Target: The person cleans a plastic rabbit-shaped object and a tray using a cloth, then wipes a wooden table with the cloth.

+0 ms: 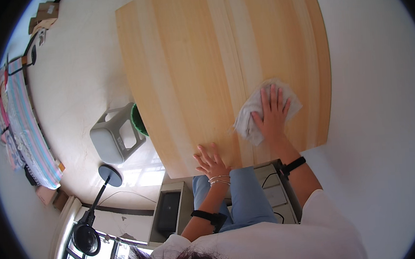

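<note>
My right hand [274, 115] lies flat with spread fingers on a pale grey cloth [249, 121], pressing it against a light wooden tabletop [185, 69]. The cloth is bunched on its left side and flatter under the fingers. Near the tabletop's close edge, my left hand [211, 161] rests on the wood, fingers apart, with nothing in it. A long seam runs through the wood between the two hands. Black bands are on both forearms, and thin bracelets circle the left wrist.
Left of the tabletop stand a grey plastic stool [107, 145] and a green bin [139, 120], partly hidden by the table's edge. A black pedestal fan [86, 239] is at the lower left. Below the near edge is a cabinet [277, 193] with cables. A wall borders the right side.
</note>
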`<state>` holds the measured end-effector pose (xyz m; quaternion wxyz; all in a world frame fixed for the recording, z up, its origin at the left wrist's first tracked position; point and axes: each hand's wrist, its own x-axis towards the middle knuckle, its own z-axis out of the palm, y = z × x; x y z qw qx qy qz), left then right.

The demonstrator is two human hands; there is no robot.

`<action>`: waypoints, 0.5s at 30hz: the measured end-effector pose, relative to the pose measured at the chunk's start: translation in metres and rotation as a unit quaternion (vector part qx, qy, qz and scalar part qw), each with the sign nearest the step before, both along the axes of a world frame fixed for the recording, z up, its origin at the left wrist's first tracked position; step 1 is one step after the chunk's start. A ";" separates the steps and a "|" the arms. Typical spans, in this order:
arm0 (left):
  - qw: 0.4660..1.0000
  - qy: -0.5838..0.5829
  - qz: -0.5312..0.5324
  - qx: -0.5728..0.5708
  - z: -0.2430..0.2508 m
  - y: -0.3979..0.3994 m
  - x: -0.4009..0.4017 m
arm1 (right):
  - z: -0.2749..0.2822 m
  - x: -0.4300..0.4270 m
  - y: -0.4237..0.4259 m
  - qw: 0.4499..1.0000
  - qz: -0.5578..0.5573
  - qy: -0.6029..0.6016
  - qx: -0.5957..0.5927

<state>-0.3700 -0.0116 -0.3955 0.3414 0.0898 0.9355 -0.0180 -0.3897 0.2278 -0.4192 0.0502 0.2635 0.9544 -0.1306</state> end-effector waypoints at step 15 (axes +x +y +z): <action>0.996 0.077 0.002 0.031 0.000 0.010 0.008 | -0.041 -0.330 -0.024 0.961 0.242 0.123 0.053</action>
